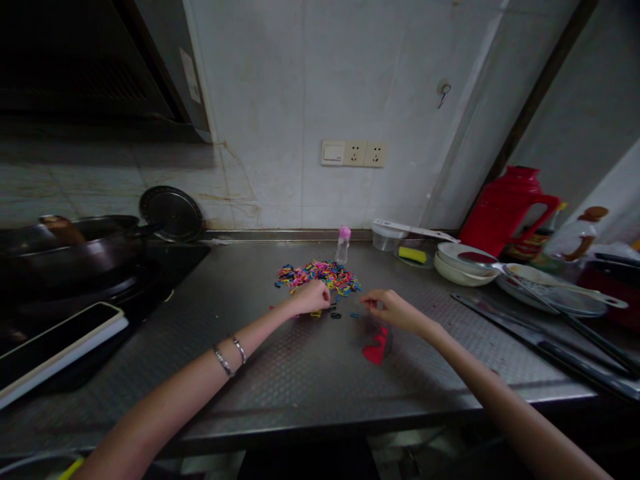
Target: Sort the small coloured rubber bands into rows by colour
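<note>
- My left hand (311, 297) reaches forward from the lower left with the forearm stretched low over the table (280, 373) and two bracelets (230, 353) on the wrist.
- Its fingers are curled into a loose fist, resting at the near edge of the pile of bands (320, 273). I cannot tell whether a band is inside.
- My right hand (395, 310) comes in from the lower right, palm down, pointing left towards the other hand.
- Its thumb and forefinger are pinched together. Anything between them is too small to make out.
- A few loose bands (336, 315) lie on the table between my hands, just in front of the pile.
- A red piece (377, 348) lies beside my right wrist.
- A small bottle (343, 244) with a pink cap stands behind the pile.
</note>
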Demonstrator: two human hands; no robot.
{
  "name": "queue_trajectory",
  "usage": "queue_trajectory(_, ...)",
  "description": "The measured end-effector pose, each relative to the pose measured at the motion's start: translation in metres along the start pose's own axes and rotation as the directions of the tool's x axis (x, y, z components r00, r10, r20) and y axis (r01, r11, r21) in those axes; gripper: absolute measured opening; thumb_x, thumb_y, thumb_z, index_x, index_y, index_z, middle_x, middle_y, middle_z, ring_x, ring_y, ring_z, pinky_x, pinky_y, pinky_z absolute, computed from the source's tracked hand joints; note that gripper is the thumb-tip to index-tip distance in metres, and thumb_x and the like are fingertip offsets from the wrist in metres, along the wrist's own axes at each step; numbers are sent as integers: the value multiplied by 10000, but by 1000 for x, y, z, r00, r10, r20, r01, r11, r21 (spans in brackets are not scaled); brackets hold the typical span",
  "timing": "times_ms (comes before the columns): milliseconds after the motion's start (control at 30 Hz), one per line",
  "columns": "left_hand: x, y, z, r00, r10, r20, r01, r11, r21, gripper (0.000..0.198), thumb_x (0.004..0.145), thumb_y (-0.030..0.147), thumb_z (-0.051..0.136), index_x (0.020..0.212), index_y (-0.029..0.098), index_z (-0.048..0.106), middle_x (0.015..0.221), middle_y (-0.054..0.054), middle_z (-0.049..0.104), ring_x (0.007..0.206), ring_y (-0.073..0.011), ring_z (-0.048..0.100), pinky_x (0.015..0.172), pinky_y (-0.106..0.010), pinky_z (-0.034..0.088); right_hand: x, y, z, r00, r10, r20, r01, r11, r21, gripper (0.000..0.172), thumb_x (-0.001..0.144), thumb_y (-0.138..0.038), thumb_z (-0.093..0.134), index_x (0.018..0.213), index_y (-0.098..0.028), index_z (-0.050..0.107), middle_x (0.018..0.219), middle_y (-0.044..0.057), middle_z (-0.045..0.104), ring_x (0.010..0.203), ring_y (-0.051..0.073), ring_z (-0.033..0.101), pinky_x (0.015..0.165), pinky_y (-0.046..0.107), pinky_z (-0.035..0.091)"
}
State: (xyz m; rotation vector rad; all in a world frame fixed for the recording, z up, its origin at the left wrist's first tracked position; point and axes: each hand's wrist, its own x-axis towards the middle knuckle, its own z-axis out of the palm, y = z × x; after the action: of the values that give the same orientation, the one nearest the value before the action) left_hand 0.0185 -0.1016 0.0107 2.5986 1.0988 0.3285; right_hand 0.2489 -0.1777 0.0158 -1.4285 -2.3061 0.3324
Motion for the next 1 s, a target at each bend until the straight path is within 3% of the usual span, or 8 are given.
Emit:
queue_trajectory(300,-2,3,4,1000,15,24,-13,998,-67,199,637,206,531,747,162,692,671,-17,650,594,-114,546,552,-189,372,36,-14,17,998,63,4,-61,982,-177,350,729,-167,461,1038,-226,613,847,35,648,743,140,570,653,202,381)
queue_trajectory(567,-3,7,5,996,46,77,-29,978,-205,219,648,212,535,769,133,699,590,-5,620,507,-93,499,501,-180,346,58,-27,21,991,28,128,9,960,-281,303,731,-168,475,981,-257,623,953,31,630,829,164,566,658,212,373)
queue_trajectory(767,-16,1,-15,998,64,5,-61,967,-249,227,673,221,528,765,109,703,630,-18,635,561,-98,494,540,-188,342,67,-20,20,987,4,161,43,957,-287,207,729,-213,525,899,-229,643,960,41,629,880,174,561,712,219,386)
queue_trajectory(1000,-37,-36,-41,993,-56,-103,25,959,-283,252,702,276,530,731,89,696,576,-19,597,539,-94,460,522,-192,318,76,-13,20,983,-33,183,75,970,-231,154,740,-215,536,861,-209,632,910,35,633,844,157,562,692,218,391)
